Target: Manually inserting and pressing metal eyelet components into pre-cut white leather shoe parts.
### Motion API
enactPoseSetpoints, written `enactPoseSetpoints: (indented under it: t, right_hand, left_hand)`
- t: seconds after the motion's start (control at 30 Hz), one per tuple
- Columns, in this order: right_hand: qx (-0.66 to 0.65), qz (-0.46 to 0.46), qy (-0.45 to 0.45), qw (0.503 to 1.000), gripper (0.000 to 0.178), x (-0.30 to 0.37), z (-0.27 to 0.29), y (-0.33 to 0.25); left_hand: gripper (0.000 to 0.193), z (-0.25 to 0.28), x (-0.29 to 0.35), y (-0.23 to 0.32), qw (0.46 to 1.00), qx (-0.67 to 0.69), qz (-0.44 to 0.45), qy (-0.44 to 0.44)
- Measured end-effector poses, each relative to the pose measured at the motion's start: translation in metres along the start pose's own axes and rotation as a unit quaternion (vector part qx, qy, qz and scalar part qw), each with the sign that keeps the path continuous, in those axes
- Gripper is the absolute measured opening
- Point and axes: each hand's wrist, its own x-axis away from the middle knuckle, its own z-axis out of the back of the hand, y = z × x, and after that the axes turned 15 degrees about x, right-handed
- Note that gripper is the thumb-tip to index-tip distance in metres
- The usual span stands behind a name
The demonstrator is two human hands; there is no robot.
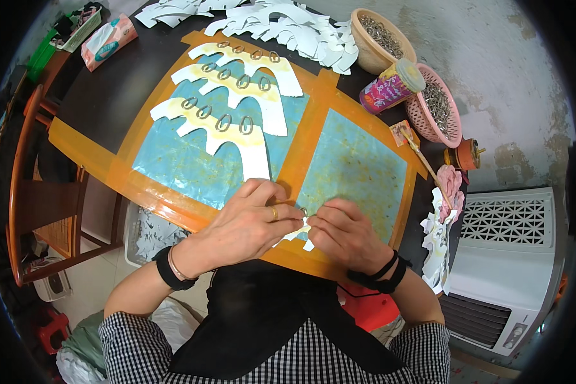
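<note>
My left hand [246,221] and my right hand [344,233] meet near the front edge of the work surface, fingers pinched on a small white cut-out piece [308,244]. A metal ring [304,212] shows between the fingertips; the hands hide most of the piece. Beyond my left hand, three curved white pieces with scalloped edges and yellowish smears lie in overlapping rows: a near one [254,152], a middle one [274,115] and a far one [289,80]. Several oval metal rings [223,123] sit along each.
Blue sheets [358,166] bordered by orange tape [323,96] cover the table. Behind lie stacked white cut-outs [288,29]. A beige bowl [361,54] and pink basket [419,118] hold metal rings, beside a purple can [387,89] and a brush [422,157]. White strips [435,256] lie right.
</note>
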Motion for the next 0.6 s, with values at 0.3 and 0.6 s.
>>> enactPoseSetpoints:
  t: [0.3, 0.6]
  right_hand:
    - [0.002, -0.047, -0.030, 0.998, 0.014, 0.003, 0.004, -0.007]
    - [-0.009, -0.015, 0.039, 0.999, 0.011, 0.005, -0.007, -0.005]
  left_hand:
    - [0.028, 0.001, -0.003, 0.002, 1.000, -0.010, -0.013, -0.006]
    - [0.031, -0.001, -0.004, 0.004, 0.999, -0.029, -0.016, -0.009]
